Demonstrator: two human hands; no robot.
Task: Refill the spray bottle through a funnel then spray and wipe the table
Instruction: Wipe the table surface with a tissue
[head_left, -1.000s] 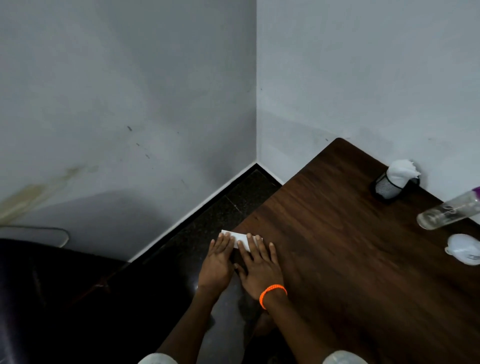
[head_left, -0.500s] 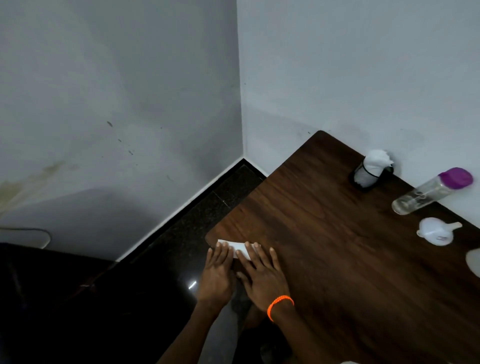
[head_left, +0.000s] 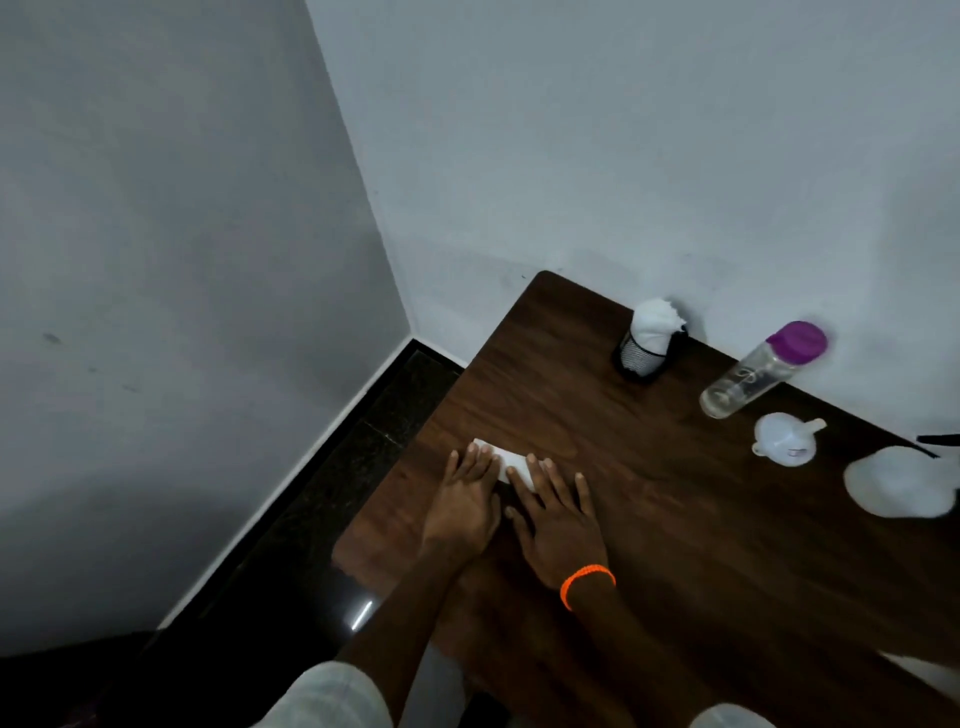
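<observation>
A folded white tissue (head_left: 511, 464) lies on the dark wooden table (head_left: 701, 545) near its left edge. My left hand (head_left: 465, 501) and my right hand (head_left: 558, 522), which wears an orange wristband, press flat on it side by side, fingers stretched out, covering most of it. A clear bottle with a purple cap (head_left: 753, 376) stands at the back right by the wall. A white funnel (head_left: 784, 441) lies on the table just in front of it. A blurred white object (head_left: 898, 488) sits at the right edge of the view; I cannot tell what it is.
A black mesh holder stuffed with white tissue (head_left: 647, 340) stands at the back of the table against the wall. Grey walls meet in a corner to the left. Dark floor (head_left: 311, 519) runs along the table's left edge. A thin black item (head_left: 940, 440) pokes in at far right.
Both hands and the tissue have slid from the table's left corner a little further onto the top. The view has swung right, bringing the funnel and the blurred white object into sight.
</observation>
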